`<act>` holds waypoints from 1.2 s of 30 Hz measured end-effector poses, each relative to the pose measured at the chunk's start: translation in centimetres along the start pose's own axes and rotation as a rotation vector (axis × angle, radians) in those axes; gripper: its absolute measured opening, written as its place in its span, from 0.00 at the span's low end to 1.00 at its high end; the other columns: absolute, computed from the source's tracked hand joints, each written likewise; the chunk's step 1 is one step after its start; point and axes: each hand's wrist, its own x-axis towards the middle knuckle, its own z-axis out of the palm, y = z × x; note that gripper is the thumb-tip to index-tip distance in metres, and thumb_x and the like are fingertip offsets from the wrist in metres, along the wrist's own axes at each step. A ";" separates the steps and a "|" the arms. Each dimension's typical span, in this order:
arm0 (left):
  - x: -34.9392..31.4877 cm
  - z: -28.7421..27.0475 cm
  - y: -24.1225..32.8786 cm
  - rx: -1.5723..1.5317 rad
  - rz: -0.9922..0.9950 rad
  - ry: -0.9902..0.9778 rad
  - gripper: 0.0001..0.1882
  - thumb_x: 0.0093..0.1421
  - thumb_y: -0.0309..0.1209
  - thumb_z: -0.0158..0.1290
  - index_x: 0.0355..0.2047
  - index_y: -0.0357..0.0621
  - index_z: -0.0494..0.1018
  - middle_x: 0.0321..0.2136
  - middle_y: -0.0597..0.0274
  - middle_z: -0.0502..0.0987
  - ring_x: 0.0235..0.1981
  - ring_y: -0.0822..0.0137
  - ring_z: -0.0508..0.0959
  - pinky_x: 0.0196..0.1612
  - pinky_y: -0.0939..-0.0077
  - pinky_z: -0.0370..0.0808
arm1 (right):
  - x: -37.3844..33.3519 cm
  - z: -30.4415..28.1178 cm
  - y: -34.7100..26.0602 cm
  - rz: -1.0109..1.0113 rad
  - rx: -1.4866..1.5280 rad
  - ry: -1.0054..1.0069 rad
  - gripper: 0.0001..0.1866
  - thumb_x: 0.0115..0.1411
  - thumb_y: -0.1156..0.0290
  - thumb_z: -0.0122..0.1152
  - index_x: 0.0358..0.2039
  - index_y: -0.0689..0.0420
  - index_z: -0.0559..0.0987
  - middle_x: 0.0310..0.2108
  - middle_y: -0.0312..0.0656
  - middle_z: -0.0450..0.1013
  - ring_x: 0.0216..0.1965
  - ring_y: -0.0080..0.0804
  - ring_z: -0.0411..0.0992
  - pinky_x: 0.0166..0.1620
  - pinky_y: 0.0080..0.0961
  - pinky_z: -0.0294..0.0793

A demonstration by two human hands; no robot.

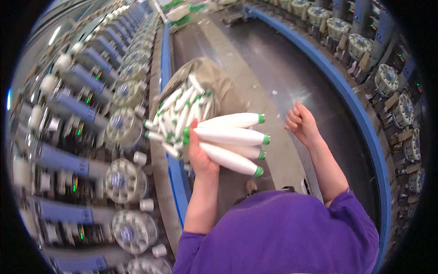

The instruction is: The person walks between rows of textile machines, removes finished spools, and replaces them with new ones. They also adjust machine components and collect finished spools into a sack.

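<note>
My left hand (202, 153) is closed round the ends of several yarn bobbins (232, 135). They are wound with white yarn, show green tube tips, and fan out to the right. Just beyond that hand, an open brown sack (223, 86) holds a heap of similar white-and-green bobbins (182, 109). Off to the right, apart from the bobbins, my right hand (301, 123) is raised with its fingers curled in. A faint whitish wisp (303, 97) shows by its fingertips, too blurred to name. Whether those fingers pinch anything is hidden.
Along the left runs a winding machine with round bobbin magazines (125, 180) and a blue rail (179, 192). Another machine row with similar magazines (387, 80) curves along the right behind a blue edge (360, 109). A pale floor strip (228, 50) crosses the dark aisle.
</note>
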 end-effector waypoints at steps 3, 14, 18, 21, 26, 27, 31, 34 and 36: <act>9.9 0.9 -0.6 -0.028 -0.022 -0.060 0.24 0.64 0.44 0.45 0.56 0.45 0.62 0.51 0.57 0.66 0.54 0.59 0.64 0.59 0.58 0.61 | 4.8 -3.4 -2.4 -0.117 0.095 0.675 0.18 0.65 0.54 0.46 0.21 0.48 0.66 0.18 0.28 0.65 0.23 0.24 0.68 0.32 0.25 0.71; 39.7 4.1 -6.2 0.000 -0.051 0.013 0.25 0.63 0.43 0.49 0.56 0.45 0.62 0.53 0.58 0.65 0.55 0.60 0.64 0.60 0.60 0.60 | 34.4 -7.4 0.6 0.203 -0.451 0.092 0.20 0.56 0.65 0.63 0.48 0.60 0.76 0.41 0.39 0.74 0.37 0.22 0.70 0.44 0.21 0.70; 48.9 1.7 -3.5 -0.073 0.044 0.041 0.24 0.62 0.43 0.49 0.56 0.47 0.63 0.54 0.59 0.65 0.56 0.60 0.63 0.62 0.60 0.58 | 45.3 -11.5 0.6 0.312 -0.547 0.286 0.11 0.58 0.65 0.59 0.36 0.58 0.80 0.36 0.37 0.76 0.31 0.17 0.71 0.35 0.17 0.71; 57.0 -0.4 -3.3 -0.074 0.058 0.071 0.23 0.62 0.42 0.49 0.54 0.47 0.65 0.53 0.59 0.65 0.56 0.60 0.63 0.61 0.59 0.58 | 53.1 -17.5 -1.5 0.094 -0.239 0.492 0.15 0.61 0.58 0.54 0.23 0.52 0.75 0.35 0.32 0.74 0.33 0.20 0.70 0.35 0.26 0.70; 73.1 -0.3 -4.9 -0.056 -0.020 0.033 0.24 0.62 0.41 0.50 0.55 0.44 0.64 0.53 0.59 0.66 0.56 0.61 0.63 0.61 0.61 0.58 | 61.7 -26.8 -8.0 -0.417 0.334 0.777 0.14 0.64 0.61 0.50 0.25 0.53 0.75 0.35 0.34 0.76 0.43 0.25 0.73 0.59 0.48 0.62; 76.1 0.2 -5.3 -0.069 -0.049 0.028 0.24 0.62 0.41 0.50 0.56 0.44 0.63 0.55 0.59 0.65 0.56 0.61 0.64 0.61 0.61 0.59 | 63.4 -28.0 -9.4 -0.484 0.332 0.820 0.13 0.64 0.62 0.49 0.25 0.52 0.74 0.35 0.35 0.75 0.39 0.24 0.73 0.54 0.44 0.67; 85.7 3.1 -7.9 -0.078 -0.074 -0.108 0.24 0.63 0.41 0.48 0.56 0.44 0.62 0.55 0.58 0.64 0.55 0.60 0.64 0.60 0.59 0.59 | 71.2 -28.6 -10.6 -0.328 -0.073 0.718 0.13 0.64 0.60 0.49 0.29 0.52 0.75 0.32 0.33 0.73 0.27 0.18 0.68 0.37 0.26 0.72; 90.9 5.0 -10.3 -0.035 -0.055 -0.167 0.23 0.64 0.41 0.46 0.56 0.44 0.62 0.55 0.58 0.64 0.56 0.59 0.64 0.61 0.58 0.59 | 79.4 -26.9 -6.0 0.114 -0.436 0.455 0.25 0.59 0.45 0.50 0.43 0.53 0.76 0.36 0.32 0.73 0.29 0.17 0.67 0.31 0.17 0.66; 94.7 6.5 -12.3 -0.015 -0.020 -0.194 0.22 0.64 0.38 0.45 0.56 0.42 0.62 0.57 0.55 0.63 0.57 0.58 0.63 0.61 0.58 0.59 | 86.0 -26.6 -4.3 0.346 -0.298 0.349 0.28 0.59 0.42 0.49 0.45 0.55 0.76 0.36 0.32 0.73 0.30 0.17 0.68 0.32 0.16 0.66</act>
